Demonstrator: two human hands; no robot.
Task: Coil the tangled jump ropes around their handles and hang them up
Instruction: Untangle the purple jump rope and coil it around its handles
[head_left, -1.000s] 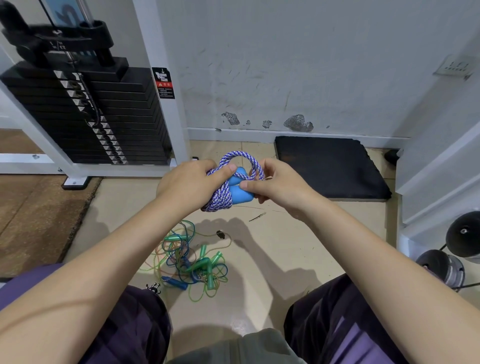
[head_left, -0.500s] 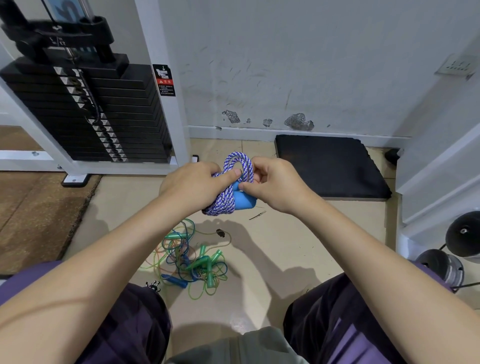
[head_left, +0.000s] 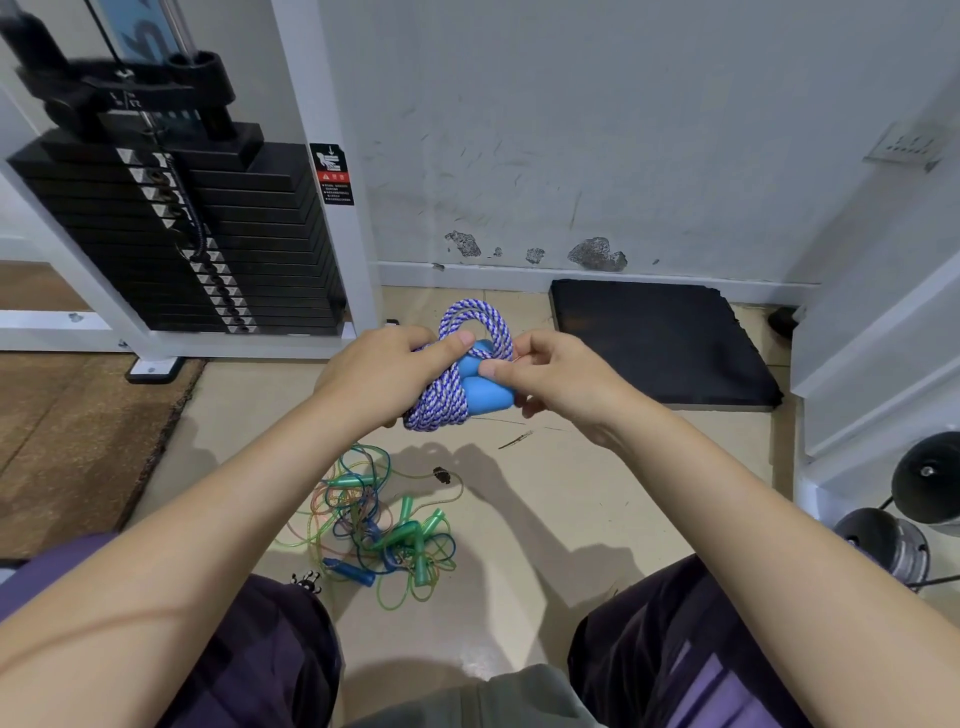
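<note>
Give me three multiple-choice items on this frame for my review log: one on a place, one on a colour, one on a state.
1. Where does the tangle of thin ropes lie?
A. on the black mat
B. on the floor between the person's knees
C. on the weight stack

2. What colour are the handles of the braided rope?
A. blue
B. red
C. yellow

3. How does the braided rope stand?
A. hung up
B. lying loose on the floor
C. mostly wound round its handles, one loop free

Key: B, the tangle of thin ropes lies on the floor below the hands. A, the handles are blue. C, the braided rope wraps the handles, a loop standing up between the left hand and the right hand.
</note>
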